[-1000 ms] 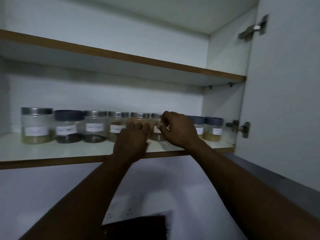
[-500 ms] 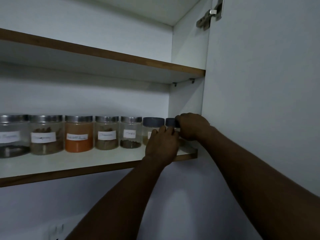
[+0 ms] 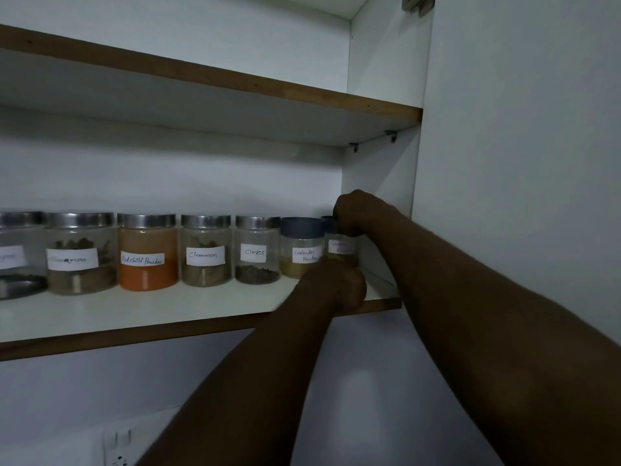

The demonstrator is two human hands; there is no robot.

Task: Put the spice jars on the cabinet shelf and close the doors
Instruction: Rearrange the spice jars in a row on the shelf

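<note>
Several labelled spice jars stand in a row on the lower cabinet shelf [image 3: 168, 317]: red chilli powder [image 3: 148, 252], cinnamon [image 3: 205, 250], cloves [image 3: 257, 249], coriander powder [image 3: 300, 247]. At the row's right end, against the cabinet's side wall, is a small blue-lidded jar [image 3: 340, 246]. My right hand [image 3: 359, 213] grips that jar's lid from above. My left hand [image 3: 336, 285] sits with curled fingers at the jar's base on the shelf's front part; whether it holds the jar is hidden.
The open right cabinet door [image 3: 521, 146] stands just right of my right arm. An upper shelf [image 3: 235, 82] runs above the jars. A wall socket [image 3: 117, 445] shows below the shelf at the bottom left.
The view has closed in on the shelf's right end. My right hand stays on the end jar's lid, and my left hand has dropped lower, in front of the jar's base.
</note>
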